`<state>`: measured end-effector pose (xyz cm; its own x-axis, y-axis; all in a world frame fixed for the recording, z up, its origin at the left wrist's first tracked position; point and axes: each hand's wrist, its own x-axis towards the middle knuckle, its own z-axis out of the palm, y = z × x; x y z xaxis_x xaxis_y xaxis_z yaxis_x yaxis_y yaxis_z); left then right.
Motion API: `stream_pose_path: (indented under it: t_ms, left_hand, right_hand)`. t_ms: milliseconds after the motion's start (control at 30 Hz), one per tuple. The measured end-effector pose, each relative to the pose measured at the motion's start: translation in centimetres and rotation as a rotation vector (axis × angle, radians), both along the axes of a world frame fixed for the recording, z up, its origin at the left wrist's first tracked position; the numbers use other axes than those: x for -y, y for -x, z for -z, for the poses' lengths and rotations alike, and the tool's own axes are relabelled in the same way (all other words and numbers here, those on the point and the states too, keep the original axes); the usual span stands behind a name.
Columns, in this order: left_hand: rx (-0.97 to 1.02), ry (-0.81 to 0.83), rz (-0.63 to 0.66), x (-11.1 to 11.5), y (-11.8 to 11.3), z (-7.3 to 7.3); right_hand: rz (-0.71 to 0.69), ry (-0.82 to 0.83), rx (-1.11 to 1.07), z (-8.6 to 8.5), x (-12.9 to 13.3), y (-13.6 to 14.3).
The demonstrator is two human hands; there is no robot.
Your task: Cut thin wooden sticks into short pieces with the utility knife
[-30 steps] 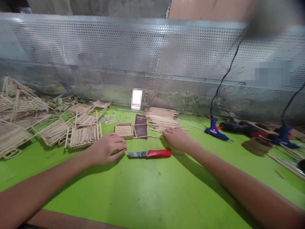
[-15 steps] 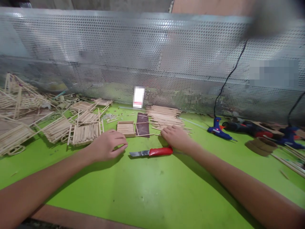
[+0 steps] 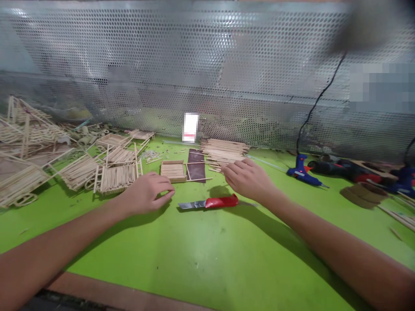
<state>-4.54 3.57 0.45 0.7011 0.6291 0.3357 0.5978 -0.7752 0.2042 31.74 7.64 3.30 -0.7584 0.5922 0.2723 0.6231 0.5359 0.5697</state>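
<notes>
Perforated metal sheet [image 3: 145,56], grey and shiny, punched all over with small round holes, stands as a wall behind a smooth, bright green table [image 3: 194,255] with a brown front edge. Loose straight sticks [image 3: 225,149], pale and thin, lie roughly side by side in a heap near the foot of the wall. Just left of them is a flat, dark brown sheet [image 3: 196,166] with a few slim sticks across it, and beside that sits a shallow rectangular box [image 3: 173,171] made of sticks, its floor ribbed by their even rows.

Nearest to this box is the left hand [image 3: 147,194], low over the table, its fingers bent and close together, the thumb apart from them with nothing visible in the gap. At the near edge of the stick heap is the right hand [image 3: 248,177], fingers curled downward and together; whether they pinch a stick I cannot tell. Between the hands and nearer the front lies a knife [image 3: 209,202] with a glossy red handle and a flat grey blade pointing left.

More stick frames [image 3: 118,177], boxy and slatted, crowd the left side. Rightward rests a blue plastic glue gun [image 3: 301,170] on a black cord [image 3: 319,101], near a curved brown ring [image 3: 365,194].
</notes>
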Motion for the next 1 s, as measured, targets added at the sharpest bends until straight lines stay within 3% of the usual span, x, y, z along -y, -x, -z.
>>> stream_pose_path:
  t_ms: [200, 367, 700, 1000]
  left_hand:
    - [-0.010, 0.021, -0.005, 0.0, -0.1, -0.2]
    - [-0.038, 0.048, 0.030, 0.3, -0.3, -0.5]
    - [-0.059, 0.082, 0.029, 0.4, -0.5, -0.5]
    - [-0.109, 0.122, 0.004, 0.6, -0.5, -0.7]
  right_hand:
    - [-0.497, 0.010, -0.138, -0.1, 4.4, 3.4]
    - [-0.652, 0.103, -0.167, 0.6, 6.8, 5.5]
    - [-0.729, 0.157, -0.167, 0.9, 7.0, 5.7]
    - [-0.490, 0.307, -0.211, 2.2, 4.2, 4.2]
